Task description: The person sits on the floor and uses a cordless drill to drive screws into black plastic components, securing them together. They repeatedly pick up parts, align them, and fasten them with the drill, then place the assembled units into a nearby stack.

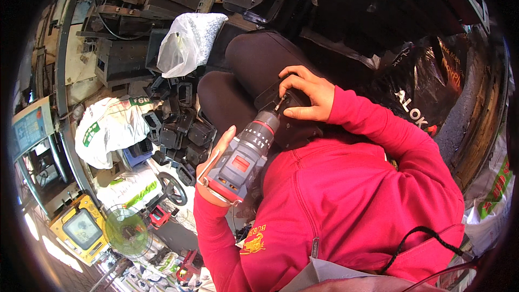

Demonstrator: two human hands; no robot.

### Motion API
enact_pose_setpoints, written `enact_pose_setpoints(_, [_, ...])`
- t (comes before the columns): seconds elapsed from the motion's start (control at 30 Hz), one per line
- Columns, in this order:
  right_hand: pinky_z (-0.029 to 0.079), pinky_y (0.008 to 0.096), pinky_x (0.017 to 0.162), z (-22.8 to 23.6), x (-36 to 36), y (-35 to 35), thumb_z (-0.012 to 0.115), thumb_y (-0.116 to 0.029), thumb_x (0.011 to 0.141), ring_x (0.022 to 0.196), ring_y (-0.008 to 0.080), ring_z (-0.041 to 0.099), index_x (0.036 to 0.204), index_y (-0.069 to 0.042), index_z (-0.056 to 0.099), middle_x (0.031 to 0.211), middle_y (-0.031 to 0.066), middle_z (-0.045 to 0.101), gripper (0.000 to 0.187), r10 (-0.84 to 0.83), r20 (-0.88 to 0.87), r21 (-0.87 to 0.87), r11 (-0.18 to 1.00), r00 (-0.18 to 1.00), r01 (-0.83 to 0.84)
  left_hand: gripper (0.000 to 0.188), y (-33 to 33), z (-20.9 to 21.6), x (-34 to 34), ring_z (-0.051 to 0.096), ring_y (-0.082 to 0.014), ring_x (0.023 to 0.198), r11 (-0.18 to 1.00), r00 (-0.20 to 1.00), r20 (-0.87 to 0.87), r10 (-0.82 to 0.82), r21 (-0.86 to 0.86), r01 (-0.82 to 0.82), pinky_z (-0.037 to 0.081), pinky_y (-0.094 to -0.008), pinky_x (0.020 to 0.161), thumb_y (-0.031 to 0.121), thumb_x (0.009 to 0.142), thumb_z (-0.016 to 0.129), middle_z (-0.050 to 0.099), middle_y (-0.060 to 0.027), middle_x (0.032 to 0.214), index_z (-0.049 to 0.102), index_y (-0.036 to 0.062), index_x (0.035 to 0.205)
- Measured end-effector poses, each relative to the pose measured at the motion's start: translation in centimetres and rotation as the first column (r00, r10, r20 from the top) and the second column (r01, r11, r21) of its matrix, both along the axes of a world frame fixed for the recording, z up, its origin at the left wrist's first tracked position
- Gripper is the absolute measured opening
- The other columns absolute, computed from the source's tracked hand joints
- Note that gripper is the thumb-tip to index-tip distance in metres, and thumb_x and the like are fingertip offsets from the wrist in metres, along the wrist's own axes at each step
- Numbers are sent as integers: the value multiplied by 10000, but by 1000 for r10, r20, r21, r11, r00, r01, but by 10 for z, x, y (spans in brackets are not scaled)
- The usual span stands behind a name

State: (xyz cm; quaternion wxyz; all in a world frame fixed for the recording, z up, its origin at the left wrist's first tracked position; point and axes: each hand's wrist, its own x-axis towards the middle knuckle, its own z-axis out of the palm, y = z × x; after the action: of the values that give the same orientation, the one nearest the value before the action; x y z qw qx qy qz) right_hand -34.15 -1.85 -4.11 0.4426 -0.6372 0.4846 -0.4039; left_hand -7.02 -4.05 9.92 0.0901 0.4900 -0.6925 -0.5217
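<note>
A grey and red cordless drill (238,165) is gripped in my left hand (217,152), its chuck and bit angled up toward my right hand (318,96). My right fingers are bent around a dark part (294,99) on my lap, close to the bit. The part is black against dark trousers, so its full outline is hard to make out. Whether the bit touches it, I cannot tell. My left fingers are largely hidden behind the drill body.
Several black metal housings (181,130) are heaped left of my knees. A clear bag of small pieces (189,43) stands beyond them. Left lie a white sack (111,130) and a green fan (127,232). A black plastic bag (416,86) sits at right.
</note>
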Motion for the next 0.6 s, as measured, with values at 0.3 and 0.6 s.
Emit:
enact_pose_setpoints(0.3, [478,408,919,2,1,0,701,-390,800,1080,397,565,1106,-170,560,1305,164,411,402,-7,-11,-20,1000,1000,7,732,-4,6,-2,661,-175,966,988,997,32,-74,-137,77,506,-286,891,17,714,753,655,-131,1139,451,10,1380])
enact_pose_setpoints(0.6, [482,416,912,2,0,0,699,-386,800,1077,402,564,1105,-180,559,1310,166,412,394,4,-7,-16,1000,1000,-4,813,-7,4,-1,634,-189,1021,990,988,101,-118,-70,125,491,-304,921,50,701,764,630,-114,1175,366,15,1408])
